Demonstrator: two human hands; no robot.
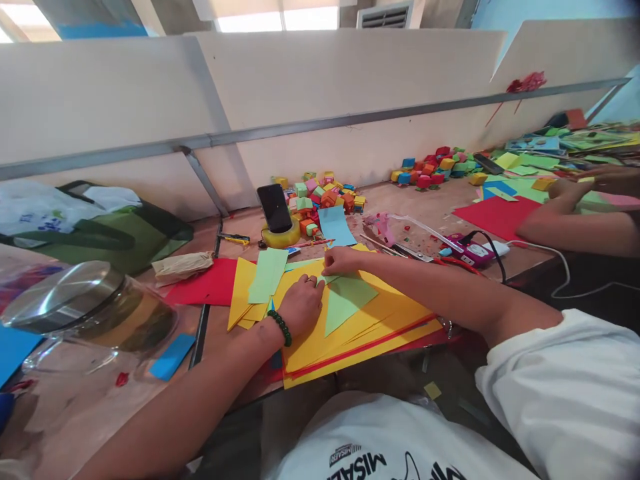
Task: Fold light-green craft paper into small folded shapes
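A stack of yellow paper sheets [395, 293] lies at the table's front edge, with a light green paper piece [350, 299] spread on top. My left hand [303, 303], wearing a dark bead bracelet, rests on the stack, its fingers bent together at the green paper's upper left end. Meeting it there, my right hand [343, 260] pinches the far edge of the same paper. The fingertips partly hide the part they hold. Beside my left hand is another light green paper strip [269, 275] on the yellow sheets.
Behind the stack are a phone [275, 208] leaning on a tape roll [281, 235], a blue sheet [337, 227] and a heap of small paper cubes [320, 197]. A glass jar [100, 310] stands left. A co-worker's hand [570, 197] is over papers at right.
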